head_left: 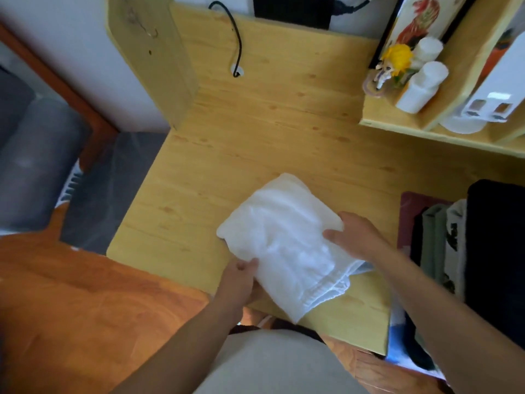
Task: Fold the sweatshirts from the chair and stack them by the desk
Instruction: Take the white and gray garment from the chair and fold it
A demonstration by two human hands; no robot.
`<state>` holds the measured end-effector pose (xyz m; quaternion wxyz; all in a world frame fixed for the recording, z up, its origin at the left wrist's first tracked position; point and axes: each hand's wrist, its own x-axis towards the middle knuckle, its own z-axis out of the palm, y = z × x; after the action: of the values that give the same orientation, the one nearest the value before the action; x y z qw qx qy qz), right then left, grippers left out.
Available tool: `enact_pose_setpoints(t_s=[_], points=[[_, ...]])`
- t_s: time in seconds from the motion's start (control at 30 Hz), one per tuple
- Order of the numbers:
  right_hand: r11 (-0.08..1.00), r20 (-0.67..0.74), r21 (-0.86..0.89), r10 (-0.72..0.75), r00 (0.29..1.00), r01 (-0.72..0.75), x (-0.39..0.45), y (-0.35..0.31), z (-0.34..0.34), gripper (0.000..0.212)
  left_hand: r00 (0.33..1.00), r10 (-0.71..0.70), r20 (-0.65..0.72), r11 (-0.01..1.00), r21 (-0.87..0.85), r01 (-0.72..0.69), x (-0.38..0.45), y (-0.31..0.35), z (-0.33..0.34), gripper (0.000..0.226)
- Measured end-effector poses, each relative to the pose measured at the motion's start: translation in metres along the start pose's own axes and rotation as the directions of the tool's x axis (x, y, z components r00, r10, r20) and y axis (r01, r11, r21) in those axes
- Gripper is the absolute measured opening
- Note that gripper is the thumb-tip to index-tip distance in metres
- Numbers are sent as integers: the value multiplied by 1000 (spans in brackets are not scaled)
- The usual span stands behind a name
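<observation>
White folded sweatshirt (284,245) lies mid-frame on the pine desk (255,132), left hand (238,280) pinching its near edge, right hand (352,234) gripping its side; lift it level so folds hold.

A pale pine desk (255,132) is filling the middle of the view, a black cable (237,38) looping down into its grommet hole. A white wall (85,61) is rising at left, warm orange wood flooring (71,302) is glowing below, and a shelf unit (443,129) is standing at right.
</observation>
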<state>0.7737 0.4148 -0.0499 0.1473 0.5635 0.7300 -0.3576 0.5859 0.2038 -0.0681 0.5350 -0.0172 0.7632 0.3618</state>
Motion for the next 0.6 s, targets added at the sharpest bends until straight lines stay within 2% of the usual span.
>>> enact_pose_setpoints(t_s=[0.03, 0.17, 0.23, 0.3, 0.33, 0.37, 0.43, 0.47, 0.5, 0.53, 0.6], points=[[1000, -8, 18, 22, 1000, -22, -2, 6, 7, 41, 999, -34, 1, 998, -47, 34, 0, -2, 6, 36], [986, -67, 147, 93, 993, -82, -11, 24, 31, 62, 986, 134, -103, 972, 205, -111, -1, 3, 27, 29], [941, -75, 328, 114, 991, -84, -23, 27, 46, 47, 947, 273, -167, 930, 298, -216, 11, 24, 27, 22], [830, -24, 552, 109, 994, -78, -41, 22, 63, 39, 870, 455, -191, 839, 419, -347, 28, 55, 20, 14], [777, 9, 624, 94, 996, -79, -50, 16, 72, 40, 824, 542, -166, 756, 524, -392, 35, 65, 16, 17], [755, 31, 650, 90, 995, -89, -56, 10, 80, 40, 761, 639, -111, 622, 657, -426, 39, 71, 14, 24], [750, -17, 656, 129, 992, -86, -60, -1, 92, 36, 585, 800, 129, 194, 869, -456, 45, 69, 18, 40], [746, -57, 661, 161, 985, -84, -59, -5, 96, 35, 491, 816, 306, -26, 868, -497, 45, 64, 22, 47], [744, -79, 662, 189, 979, -90, -59, -8, 97, 35, 425, 768, 479, -193, 806, -560, 46, 58, 25, 53], [760, -90, 643, 199, 976, -96, -60, -11, 96, 36, 390, 697, 601, -287, 733, -617, 48, 53, 26, 59], [827, -61, 548, 186, 981, -123, -66, -12, 89, 45, 444, 597, 668, -282, 693, -664, 54, 48, 21, 65]])
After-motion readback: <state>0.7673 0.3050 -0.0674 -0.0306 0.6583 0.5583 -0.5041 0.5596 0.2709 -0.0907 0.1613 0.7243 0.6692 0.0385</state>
